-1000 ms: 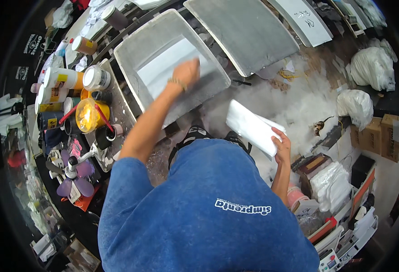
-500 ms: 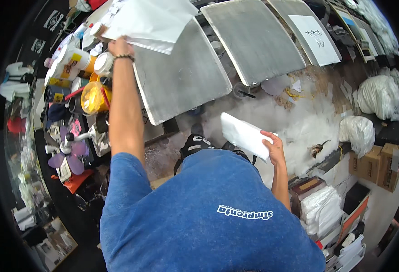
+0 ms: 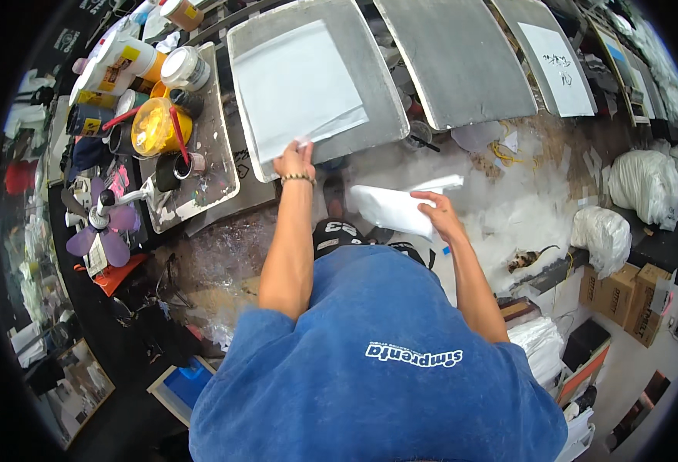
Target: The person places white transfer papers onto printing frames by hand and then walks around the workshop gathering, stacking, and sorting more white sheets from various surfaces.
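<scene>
A grey flat board (image 3: 385, 108) bears a white sheet layer (image 3: 300, 85), its loose corners overlapping toward the near side. My left hand (image 3: 295, 160) is closed on the near corner of that sheet at the board's front edge. My right hand (image 3: 439, 212) grips a folded stack of white sheets (image 3: 391, 206) in the air, below and right of the board, with the thumb on top.
More boards (image 3: 462, 69) stand to the right, one holding a printed paper (image 3: 547, 61). Paint tubs (image 3: 150, 127) and a purple fan (image 3: 100, 235) crowd the left. White bags (image 3: 601, 239) and cartons (image 3: 608, 296) lie right. A small animal, apparently a cat (image 3: 525, 260), is on the floor.
My left hand has come down and rightward from a raised sheet at upper left; that sheet now lies on the near board. My right hand and folded stack moved slightly up and left.
</scene>
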A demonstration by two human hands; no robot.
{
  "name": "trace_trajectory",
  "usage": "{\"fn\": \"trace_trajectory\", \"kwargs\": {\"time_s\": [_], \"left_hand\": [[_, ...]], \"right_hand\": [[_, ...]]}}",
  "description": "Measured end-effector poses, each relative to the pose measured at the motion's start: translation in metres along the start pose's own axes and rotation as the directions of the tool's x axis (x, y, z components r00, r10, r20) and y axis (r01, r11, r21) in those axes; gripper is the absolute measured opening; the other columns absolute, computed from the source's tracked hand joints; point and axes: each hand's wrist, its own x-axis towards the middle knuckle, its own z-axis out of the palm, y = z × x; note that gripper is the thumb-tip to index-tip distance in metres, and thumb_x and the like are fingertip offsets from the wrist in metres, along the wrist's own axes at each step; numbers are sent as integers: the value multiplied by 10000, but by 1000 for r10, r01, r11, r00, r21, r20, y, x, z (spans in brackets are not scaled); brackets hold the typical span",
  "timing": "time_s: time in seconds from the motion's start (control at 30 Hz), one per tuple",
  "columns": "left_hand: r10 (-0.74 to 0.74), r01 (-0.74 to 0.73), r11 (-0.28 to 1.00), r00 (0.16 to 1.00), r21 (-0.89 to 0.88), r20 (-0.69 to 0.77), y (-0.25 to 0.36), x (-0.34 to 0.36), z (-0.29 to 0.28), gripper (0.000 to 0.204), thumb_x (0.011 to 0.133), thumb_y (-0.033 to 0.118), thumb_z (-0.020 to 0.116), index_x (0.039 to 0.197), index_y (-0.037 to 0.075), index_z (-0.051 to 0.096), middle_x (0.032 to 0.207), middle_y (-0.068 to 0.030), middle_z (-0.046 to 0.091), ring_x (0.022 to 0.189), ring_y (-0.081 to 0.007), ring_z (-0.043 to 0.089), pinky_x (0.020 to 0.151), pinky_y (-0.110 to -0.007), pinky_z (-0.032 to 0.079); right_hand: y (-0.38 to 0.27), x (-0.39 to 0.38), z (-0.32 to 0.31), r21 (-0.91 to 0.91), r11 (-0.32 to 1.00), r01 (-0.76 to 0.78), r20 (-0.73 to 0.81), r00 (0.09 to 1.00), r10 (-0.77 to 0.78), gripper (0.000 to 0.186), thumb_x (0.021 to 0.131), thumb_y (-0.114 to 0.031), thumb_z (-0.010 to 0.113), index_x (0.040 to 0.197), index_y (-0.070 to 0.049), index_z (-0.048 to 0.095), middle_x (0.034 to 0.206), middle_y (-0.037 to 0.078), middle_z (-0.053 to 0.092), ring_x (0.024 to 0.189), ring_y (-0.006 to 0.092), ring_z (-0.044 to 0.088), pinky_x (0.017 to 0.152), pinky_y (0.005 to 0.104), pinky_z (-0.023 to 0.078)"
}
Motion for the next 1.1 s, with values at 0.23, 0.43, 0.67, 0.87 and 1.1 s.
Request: {"fn": "trace_trajectory", "kwargs": {"time_s": [0.23, 0.43, 0.67, 0.87, 1.1], "left_hand": [[-109, 46, 931, 981, 363, 157, -13, -49, -36, 255, 843, -39, 634, 1068, -76, 518, 951, -159, 635, 760, -300, 690, 575, -329, 563], [-203, 27, 833, 944, 552, 260, -13, -56, -56, 249, 835, -12, 667, 1031, -85, 532, 941, -156, 641, 750, -270, 685, 583, -301, 568], [-197, 22, 890, 919, 455, 341, -1, -50, -63, 296, 836, 28, 692, 1066, -64, 532, 963, -142, 646, 790, -261, 687, 657, -307, 592], [-291, 60, 814, 903, 577, 316, 16, -61, -62, 398, 864, 289, 699, 1039, -32, 541, 883, -138, 645, 735, -235, 678, 596, -279, 559], [450, -673, 3, 661, 740, 600, 81, -2, -36, 413, 714, 330, 786, 759, 8, 532, 687, -113, 555, 638, -267, 543, 639, -379, 464]], "right_hand": [[-10, 68, 53, 15, 996, -89, 123, 989, 87, 302, 831, -63, 627, 1129, -19, 655, 1051, 87, 644, 953, 138, 588, 867, 263, 449], [-13, 101, 78, 203, 979, -8, 105, 994, -14, 394, 817, -294, 749, 1082, -15, 665, 1022, 74, 657, 958, 140, 576, 865, 276, 426], [-20, 116, 95, 299, 953, -41, 56, 998, 25, 471, 790, -352, 772, 1031, 33, 649, 989, 96, 664, 996, 146, 573, 889, 295, 415], [-23, 125, 104, 318, 944, -82, -31, 995, 97, 458, 801, -345, 760, 980, 60, 645, 889, 110, 675, 787, 144, 621, 705, 283, 480], [-15, 127, 110, 329, 942, -71, -113, 987, 114, 421, 818, -339, 736, 955, 51, 653, 827, 78, 669, 725, 128, 604, 660, 266, 469]]}}
